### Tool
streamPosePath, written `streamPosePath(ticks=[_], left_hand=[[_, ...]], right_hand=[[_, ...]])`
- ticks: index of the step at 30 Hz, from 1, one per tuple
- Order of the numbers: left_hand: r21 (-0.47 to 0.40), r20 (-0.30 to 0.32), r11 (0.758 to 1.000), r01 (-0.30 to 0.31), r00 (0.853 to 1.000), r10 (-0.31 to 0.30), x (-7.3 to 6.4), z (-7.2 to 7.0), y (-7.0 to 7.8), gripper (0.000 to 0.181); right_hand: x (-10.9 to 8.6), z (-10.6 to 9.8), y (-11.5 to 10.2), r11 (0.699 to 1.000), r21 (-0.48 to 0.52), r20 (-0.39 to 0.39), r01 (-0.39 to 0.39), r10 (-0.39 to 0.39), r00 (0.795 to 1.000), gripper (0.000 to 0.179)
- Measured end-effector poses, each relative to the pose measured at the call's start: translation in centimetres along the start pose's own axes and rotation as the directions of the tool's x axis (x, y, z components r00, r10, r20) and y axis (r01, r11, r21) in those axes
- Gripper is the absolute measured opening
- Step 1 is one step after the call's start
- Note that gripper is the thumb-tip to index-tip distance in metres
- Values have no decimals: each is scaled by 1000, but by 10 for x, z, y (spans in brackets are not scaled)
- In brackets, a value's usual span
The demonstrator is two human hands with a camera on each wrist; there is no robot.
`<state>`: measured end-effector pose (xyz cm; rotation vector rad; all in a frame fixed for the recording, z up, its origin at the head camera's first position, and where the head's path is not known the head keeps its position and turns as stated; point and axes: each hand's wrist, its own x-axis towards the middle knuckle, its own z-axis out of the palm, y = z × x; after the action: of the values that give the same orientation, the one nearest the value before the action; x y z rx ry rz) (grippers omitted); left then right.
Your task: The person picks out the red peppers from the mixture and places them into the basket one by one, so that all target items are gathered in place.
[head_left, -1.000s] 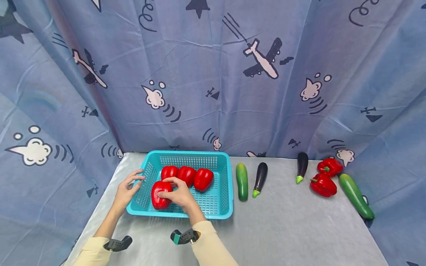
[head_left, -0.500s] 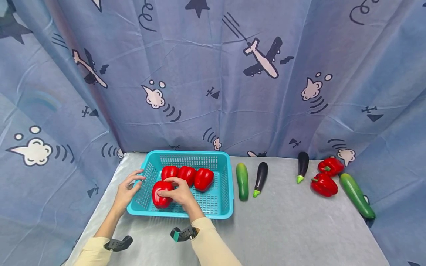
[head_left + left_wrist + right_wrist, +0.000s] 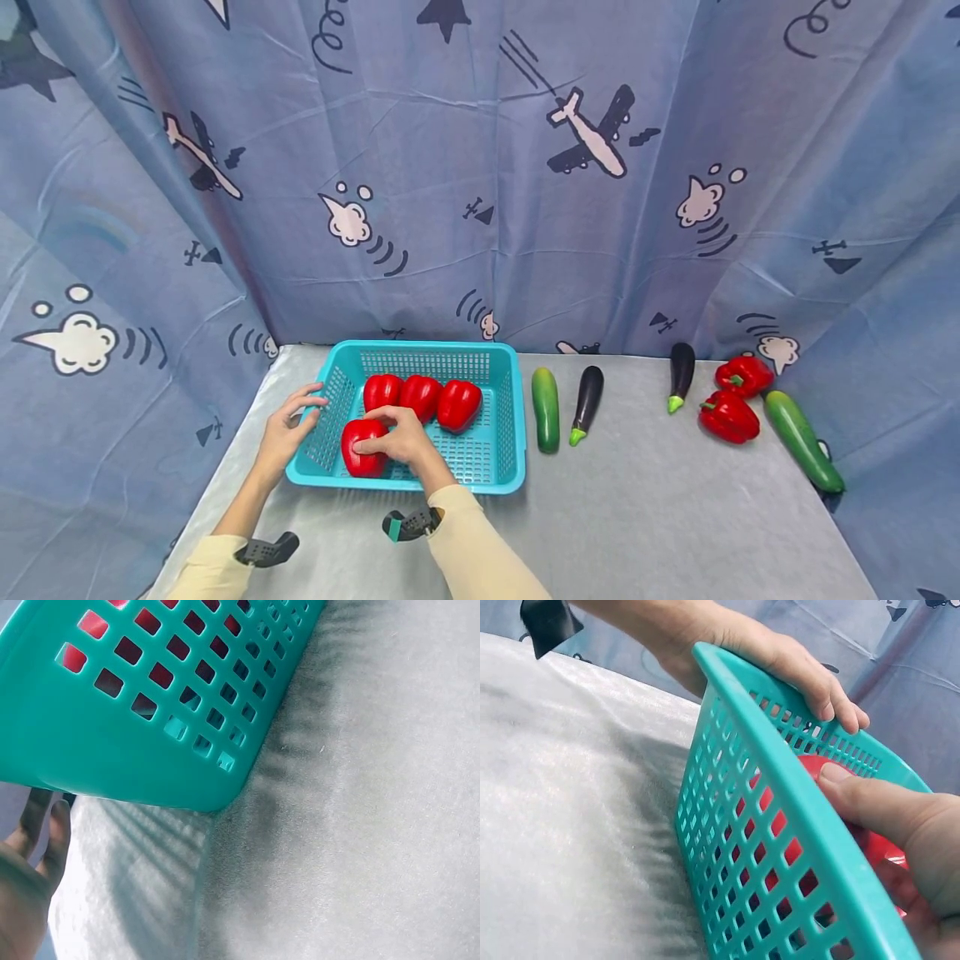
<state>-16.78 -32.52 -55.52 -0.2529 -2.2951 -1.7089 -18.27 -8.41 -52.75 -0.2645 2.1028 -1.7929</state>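
Note:
In the head view my right hand (image 3: 405, 437) holds a red bell pepper (image 3: 360, 450) at the near left of the turquoise basket (image 3: 480, 487). Its thumb lies across the pepper, and the fingers are on its far side. The right wrist view shows the thumb on the red pepper (image 3: 815, 763) behind the basket's wall. My left hand (image 3: 283, 429) rests at the left rim, its loosely extended fingers reaching over the edge in the right wrist view. Three more red bell peppers (image 3: 420, 397) lie side by side in the back of the basket.
Right of the basket lie a cucumber (image 3: 546, 410) and an eggplant (image 3: 587, 404). Farther right are another eggplant (image 3: 681, 377), two red bell peppers (image 3: 729, 417) and a second cucumber (image 3: 804, 442). A patterned blue curtain (image 3: 450, 208) hangs behind the table.
My right hand has moved slightly toward the front of the basket with the bell pepper, which now sits a little lower. The left hand has stayed at the rim.

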Motion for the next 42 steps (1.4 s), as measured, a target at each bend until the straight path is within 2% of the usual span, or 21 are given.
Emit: streamPosePath(ticks=[5,10,15,28,42], left_hand=[[3,-3,1000,0,1000,0,0,0,1,19],[4,-5,1000,-8,1000,8,1,0,2,19],[1,-5,1000,-6,1000,6,0,0,2,19],[5,-6,1000,-13,1000,13,0,0,2,18],[29,-9,1000,-2,1000,2,1,0,3,18]], right_hand=[[0,0,0,1000,9,-23,-23,23,999,47],[-1,1,-1,998,21,-4,-55,55,998,50],[0,3,0,998,-8,3,-67,67,998,47],[4,3,3,989,-145,-9,-19,18,1000,40],[4,5,5,982,-191,1,-1,1,1000,46]])
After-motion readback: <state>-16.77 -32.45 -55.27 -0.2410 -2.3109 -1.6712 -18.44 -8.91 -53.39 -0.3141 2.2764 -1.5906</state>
